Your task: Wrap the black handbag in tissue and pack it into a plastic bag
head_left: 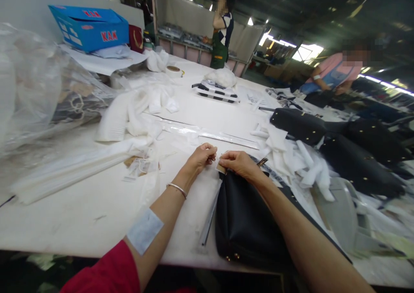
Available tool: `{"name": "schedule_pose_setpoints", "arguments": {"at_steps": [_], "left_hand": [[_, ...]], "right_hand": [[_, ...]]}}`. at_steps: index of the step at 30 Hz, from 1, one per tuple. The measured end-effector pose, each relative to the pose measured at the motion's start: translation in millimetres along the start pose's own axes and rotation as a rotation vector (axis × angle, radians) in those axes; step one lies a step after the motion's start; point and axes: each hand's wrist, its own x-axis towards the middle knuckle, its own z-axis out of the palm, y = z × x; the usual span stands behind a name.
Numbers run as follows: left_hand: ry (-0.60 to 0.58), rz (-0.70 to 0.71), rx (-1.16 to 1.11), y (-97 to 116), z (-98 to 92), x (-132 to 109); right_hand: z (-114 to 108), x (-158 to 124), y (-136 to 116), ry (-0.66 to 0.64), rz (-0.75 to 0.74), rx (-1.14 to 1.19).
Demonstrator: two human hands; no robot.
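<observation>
A black handbag (pixel 249 219) with small gold metal feet lies on the white table (pixel 106 224) in front of me. My right hand (pixel 238 162) is above the bag's top end, thumb and fingers pinched on a small tan tag (pixel 221 168). Just to its left, my left hand (pixel 204 155) is closed with the fingertips together; whatever is in that pinch is too small to make out. A zipper pull (pixel 262 162) shows beyond my right hand. Beside the bag's left side lies a thin grey strip (pixel 209 217).
Rolled white foam sheets (pixel 74 172) and plastic bags (pixel 29 86) cover the left side. A blue box (pixel 90 29) stands at the back left, with a tape roll (pixel 174 71) nearby. More black bags (pixel 359 159) and white wrapping scraps (pixel 307 163) fill the right. Two people are beyond.
</observation>
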Motion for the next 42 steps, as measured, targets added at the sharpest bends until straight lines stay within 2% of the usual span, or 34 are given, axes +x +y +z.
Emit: {"name": "schedule_pose_setpoints", "arguments": {"at_steps": [3, 6, 9, 12, 15, 18, 23, 25, 28, 30, 32, 36, 42], "left_hand": [[0.001, -0.002, 0.033, 5.3, 2.1, -1.9], [-0.026, 0.074, 0.169, 11.9, 9.3, -9.5], [-0.062, 0.265, 0.492, 15.9, 19.8, -21.4], [-0.063, 0.473, 0.909, 15.4, 30.7, -33.0], [0.017, 0.495, 1.111, 14.1, 37.3, -39.6], [0.077, 0.371, 1.016, 16.0, 37.2, -40.4], [0.008, 0.213, 0.8, 21.0, 35.3, -42.0], [0.017, 0.211, 0.84, 22.1, 37.4, -45.5], [0.072, 0.278, 1.02, 24.6, 39.2, -50.5], [0.133, 0.308, 1.113, 26.5, 36.1, -50.0], [0.161, 0.275, 1.104, 27.2, 29.6, -45.2], [0.012, 0.078, 0.971, 25.0, 15.7, -30.3], [-0.085, 0.013, 0.786, 30.2, 7.7, -21.6]], "right_hand": [[0.0, 3.6, 10.5, 0.008, -0.032, 0.054], [2.4, 7.2, 14.5, 0.002, -0.053, 0.044], [5.0, 9.7, 17.5, 0.004, -0.084, 0.095], [8.3, 9.5, 22.4, 0.076, -0.133, 0.156], [14.4, 7.2, 27.5, 0.155, -0.107, 0.281], [22.4, 5.2, 30.7, 0.207, -0.022, 0.431], [29.8, 4.3, 30.9, 0.292, -0.039, 0.458], [29.6, 4.0, 30.1, 0.281, -0.045, 0.471], [28.1, 3.2, 29.1, 0.273, -0.052, 0.476], [27.2, 2.5, 28.8, 0.285, -0.054, 0.469], [26.8, 1.8, 28.8, 0.306, -0.065, 0.455], [26.6, 0.0, 29.6, 0.326, -0.09, 0.427], [24.7, -1.2, 31.3, 0.291, -0.119, 0.422]]}}
